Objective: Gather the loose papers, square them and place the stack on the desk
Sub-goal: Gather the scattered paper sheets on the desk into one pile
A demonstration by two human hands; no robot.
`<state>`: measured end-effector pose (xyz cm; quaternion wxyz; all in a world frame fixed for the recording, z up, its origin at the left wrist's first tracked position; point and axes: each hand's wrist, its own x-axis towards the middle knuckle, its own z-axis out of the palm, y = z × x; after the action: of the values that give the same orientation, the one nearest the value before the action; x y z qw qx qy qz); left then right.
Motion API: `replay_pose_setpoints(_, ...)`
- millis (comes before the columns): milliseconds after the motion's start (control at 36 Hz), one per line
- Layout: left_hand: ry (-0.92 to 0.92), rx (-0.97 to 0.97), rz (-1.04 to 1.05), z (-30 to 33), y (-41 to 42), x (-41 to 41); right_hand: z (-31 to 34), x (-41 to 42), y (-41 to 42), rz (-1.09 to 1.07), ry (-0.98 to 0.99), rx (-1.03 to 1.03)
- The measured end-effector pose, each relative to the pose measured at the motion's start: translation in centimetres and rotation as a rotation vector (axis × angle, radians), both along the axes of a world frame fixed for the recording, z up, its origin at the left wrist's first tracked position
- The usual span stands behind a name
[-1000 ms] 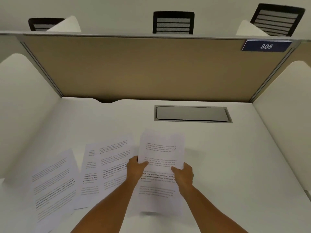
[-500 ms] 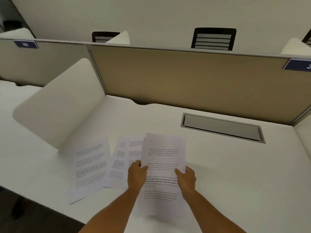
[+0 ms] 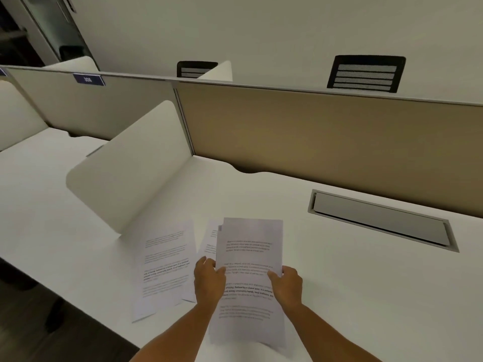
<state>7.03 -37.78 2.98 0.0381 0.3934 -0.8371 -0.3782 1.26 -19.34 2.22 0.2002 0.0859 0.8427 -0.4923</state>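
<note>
Two hands grip one bundle: my left hand [image 3: 209, 279] and right hand [image 3: 286, 284] pinch the held sheets [image 3: 249, 259] by their side edges above the desk [image 3: 366, 296]. At nine o'clock, loose papers [image 3: 163, 267] lie fanned flat, ungathered. Squaring and setting down remain.

Two hands [image 3: 209, 279], two chairs [image 3: 366, 74] (black-backed)

matt white desk [image 3: 366, 296], printed paper sheets [image 3: 251, 246]
</note>
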Motion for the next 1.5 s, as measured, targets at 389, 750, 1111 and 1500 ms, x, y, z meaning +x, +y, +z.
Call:
replay_pose_setpoints(389,-0.092,0.053,-0.122,-6.5,-6.5,-4.9,-5.1,-2.6,-5.9,-0.164,-0.062,-0.027)
replay_pose_setpoints(750,-0.249,0.013,-0.179,-9.4,-8.7,-7.2,-6.7,-4.2,-7.7,-0.080,-0.179,0.209)
replay_pose_setpoints(1111,-0.392,-0.012,-0.187,-9.0,-8.1,-7.4,-6.7,-4.5,-8.4,0.050,-0.241,0.345)
replay_pose_setpoints(1500,-0.351,-0.041,-0.162,-7.8,-6.4,-7.7,-5.7,-4.7,-8.5,0.092,-0.227,0.419)
